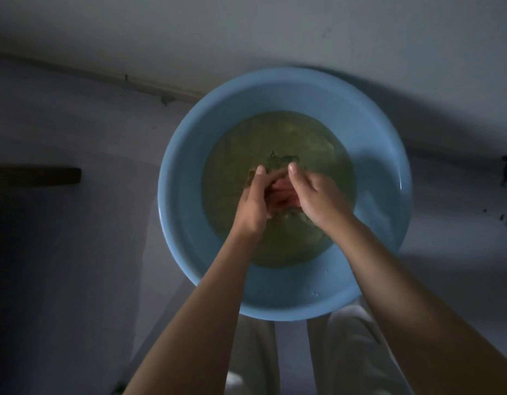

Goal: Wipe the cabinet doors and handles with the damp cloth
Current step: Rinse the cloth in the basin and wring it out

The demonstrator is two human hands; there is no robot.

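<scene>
A round blue basin (369,143) stands on the floor and holds murky yellowish water. Over its middle, my left hand (253,203) and my right hand (315,198) are pressed close together around a bunched cloth (278,162). The cloth looks greenish and dark at its far edge and pinkish between my palms. Both hands have their fingers curled round it, thumbs pointing away from me. Most of the cloth is hidden inside my hands. No cabinet door or handle is in view.
The room is dim. A pale wall (246,29) meets the grey floor just behind the basin. A dark flat piece (35,176) juts in from the left. My pale trousers (349,354) show below the basin.
</scene>
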